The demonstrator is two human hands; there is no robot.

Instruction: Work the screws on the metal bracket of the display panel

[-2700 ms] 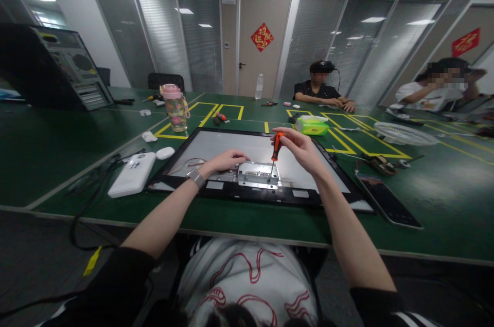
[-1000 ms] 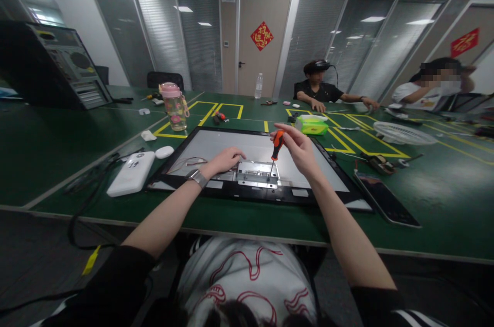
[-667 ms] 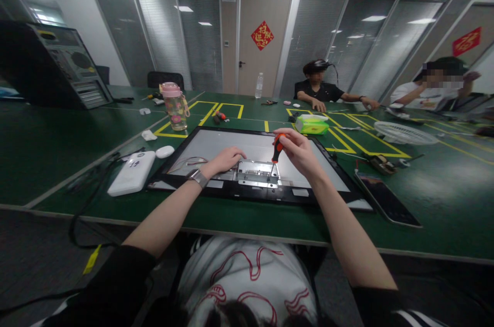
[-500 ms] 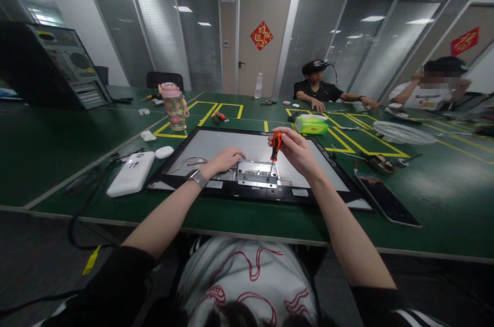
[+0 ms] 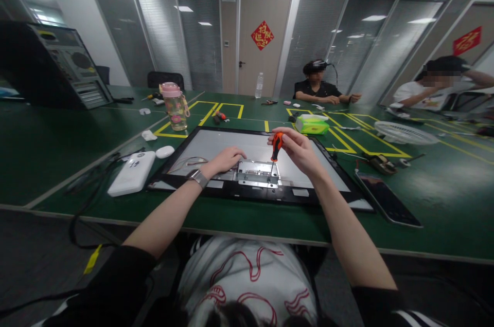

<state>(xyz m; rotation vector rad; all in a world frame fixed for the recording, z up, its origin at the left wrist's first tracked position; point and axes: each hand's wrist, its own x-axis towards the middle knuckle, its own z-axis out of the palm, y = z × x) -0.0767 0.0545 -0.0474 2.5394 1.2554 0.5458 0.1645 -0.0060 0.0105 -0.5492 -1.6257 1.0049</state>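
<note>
One screwdriver (image 5: 277, 149), orange and black, is being held by its handle in the fingers of the right hand (image 5: 299, 149), with its shaft being pointed down, nearly upright, at the right end of a silver metal bracket (image 5: 257, 173); whether the tip is being seated in a screw is too small to tell. The left hand (image 5: 226, 160), a metal-banded watch (image 5: 198, 178) being worn at its wrist, is being laid low with loosely bent fingers at the bracket's upper left corner; whether anything is being pinched beneath it cannot be told. The bracket is being borne near the front edge of a large flat panel (image 5: 227, 139) framed in black, which is being supported by the green desk (image 5: 247, 219). Thin wires (image 5: 189, 162) are being exposed left of the bracket. The panel is being flanked on the left by a white rectangular device (image 5: 131, 175) and a small white rounded case (image 5: 164, 152), and on the right by a phone (image 5: 388, 198). Beyond the panel, a pink-lidded bottle (image 5: 175, 108) and a green packet (image 5: 312, 124) are being carried by the desk. At its far side, a black top (image 5: 320, 89) is being worn by a seated person.
</note>
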